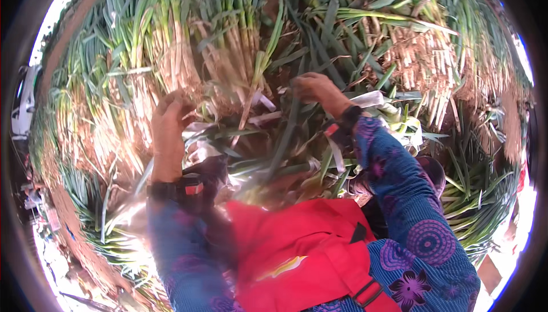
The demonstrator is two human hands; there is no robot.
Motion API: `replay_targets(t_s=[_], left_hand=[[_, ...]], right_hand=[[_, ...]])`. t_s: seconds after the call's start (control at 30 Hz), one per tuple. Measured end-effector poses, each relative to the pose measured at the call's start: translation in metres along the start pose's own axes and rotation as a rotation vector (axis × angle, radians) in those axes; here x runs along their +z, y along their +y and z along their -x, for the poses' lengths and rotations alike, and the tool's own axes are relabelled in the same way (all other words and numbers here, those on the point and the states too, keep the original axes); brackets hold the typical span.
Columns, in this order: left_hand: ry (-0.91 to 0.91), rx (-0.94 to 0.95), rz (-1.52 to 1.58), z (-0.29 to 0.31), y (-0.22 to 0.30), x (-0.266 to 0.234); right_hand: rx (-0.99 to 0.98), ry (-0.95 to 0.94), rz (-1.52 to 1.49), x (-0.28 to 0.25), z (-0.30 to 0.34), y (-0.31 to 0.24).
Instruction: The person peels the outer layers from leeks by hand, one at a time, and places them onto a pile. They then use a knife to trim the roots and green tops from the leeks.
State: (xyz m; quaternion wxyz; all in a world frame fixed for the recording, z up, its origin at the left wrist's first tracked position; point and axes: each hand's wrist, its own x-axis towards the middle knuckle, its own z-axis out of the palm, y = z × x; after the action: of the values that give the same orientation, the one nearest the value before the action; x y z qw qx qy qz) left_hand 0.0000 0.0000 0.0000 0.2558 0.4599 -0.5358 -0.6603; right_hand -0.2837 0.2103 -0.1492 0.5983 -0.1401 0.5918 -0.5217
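My left hand (171, 115), somewhat blurred, is beside the root ends of a bunch of leeks (174, 55). Its fingers are bent, with a gap toward the thumb, and nothing shows between them. Further right, my right hand (317, 90) is closed, its fingertips pinched at the top of a long dark green leek leaf (285, 135) that hangs down over the litter. Between the hands a single thin leek (251, 98) leans with its green end up. Loose leaves and pale peeled scraps (368, 100) lie below and around both hands.
Several rows of leeks lie to the left (94, 112), and a large pile of leeks (422, 61) with roots toward me is at the right. More leek greens (479, 203) lie by my right elbow. A red apron (302, 238) covers my lap. A white vehicle (25, 101) stands at the far left.
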Motion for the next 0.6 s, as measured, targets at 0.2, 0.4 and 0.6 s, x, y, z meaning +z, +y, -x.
replay_targets(t_s=[0.2, 0.4, 0.6], left_hand=[[-0.032, 0.18, -0.04, -0.001, 0.034, 0.013], [-0.053, 0.222, -0.018, 0.004, 0.042, 0.005], [0.002, 0.254, 0.002, 0.004, 0.051, -0.007]], right_hand=[[0.055, -0.011, -0.204, 0.113, -0.09, 0.049], [0.274, 0.197, -0.488, 0.161, -0.16, 0.117], [0.27, 0.397, -0.665, 0.161, -0.163, 0.121]])
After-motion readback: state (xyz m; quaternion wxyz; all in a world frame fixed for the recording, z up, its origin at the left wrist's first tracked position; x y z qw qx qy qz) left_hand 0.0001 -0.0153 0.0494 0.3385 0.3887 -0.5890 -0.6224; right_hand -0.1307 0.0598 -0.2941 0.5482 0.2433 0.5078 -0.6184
